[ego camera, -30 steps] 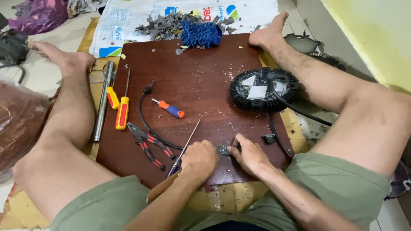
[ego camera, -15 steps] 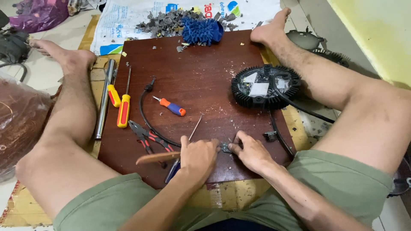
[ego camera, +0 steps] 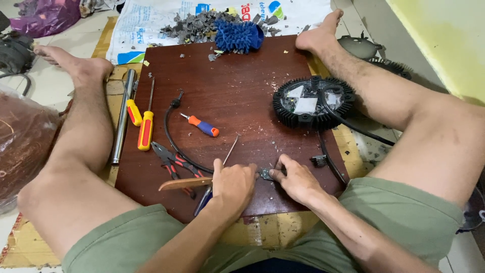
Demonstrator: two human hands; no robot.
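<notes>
Two hands worked low on a dark brown wooden tabletop (ego camera: 237, 76) that lay on the floor between the person's spread legs. Largest item on it: a round black finned housing (ego camera: 313, 102), up and to the right of the right hand (ego camera: 298, 179), with a black cable (ego camera: 353, 129) that ran off its edge. A long steel tube (ego camera: 123, 116) lay well left of the left hand (ego camera: 233, 183), off the board's left edge. A blue fluffy duster head (ego camera: 239, 35) sat at the far edge, well above both hands, beside grey debris (ego camera: 194, 28). A yellow-handled screwdriver (ego camera: 146, 126) and a shorter yellow-handled tool (ego camera: 134, 112) lay up-left of the left hand. Red-handled pliers (ego camera: 169, 159) sat just left of it, touching a loose black wire (ego camera: 174, 134). A small orange-and-blue screwdriver (ego camera: 202, 125) lay above the left hand.

Left hand: fingers curled closed around a wooden-handled tool (ego camera: 184, 183); the handle stuck out to the left. A thin metal rod (ego camera: 231, 148) rose from behind that hand, can't tell if it's the same tool. Right hand: fingers partly closed, fingertips pinching a small dark metal part (ego camera: 266, 174), which sat on the board between the two hands, touching both.
</notes>
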